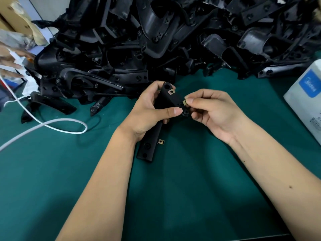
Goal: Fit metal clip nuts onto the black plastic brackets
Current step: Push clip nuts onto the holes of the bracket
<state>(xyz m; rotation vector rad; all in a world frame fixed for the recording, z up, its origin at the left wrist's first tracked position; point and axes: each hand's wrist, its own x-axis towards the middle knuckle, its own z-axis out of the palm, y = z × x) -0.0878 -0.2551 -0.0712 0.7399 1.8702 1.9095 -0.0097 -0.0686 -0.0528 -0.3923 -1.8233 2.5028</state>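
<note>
Behind, a heap of black brackets (156,37) covers the green mat (191,171). Nearer, the left hand (149,112) grips one bracket (166,100), which already carries a clip (171,91) near its top. Smallest, a second clip (184,102) is pinched by the right hand (213,112) at the bracket's edge. Pushed on crooked, it may jam or spring loose.
</note>
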